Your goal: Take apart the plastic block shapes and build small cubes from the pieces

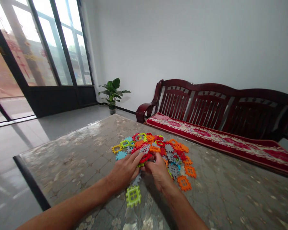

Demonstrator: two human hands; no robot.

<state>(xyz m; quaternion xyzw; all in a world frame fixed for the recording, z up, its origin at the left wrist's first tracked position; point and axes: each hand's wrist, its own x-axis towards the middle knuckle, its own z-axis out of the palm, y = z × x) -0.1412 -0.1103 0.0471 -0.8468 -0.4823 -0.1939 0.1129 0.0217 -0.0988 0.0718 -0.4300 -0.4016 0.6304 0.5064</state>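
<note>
A heap of plastic interlocking building tiles in red, orange, grey, blue and lime green lies on the table. The tiles are square with notched edges, and several have window-like openings. At the near side of the heap, my left hand is closed on a red tile, fingers pointing forward over it beside a grey window tile. My right hand grips the red tile's right side with thumb and bent fingers. Fingers partly cover the tile. A lime green window tile lies apart, nearer me.
The table has a patterned, shiny cover. Behind it stands a dark red wooden bench with a red floral cushion. A potted plant stands by the wall, with glass doors at the left.
</note>
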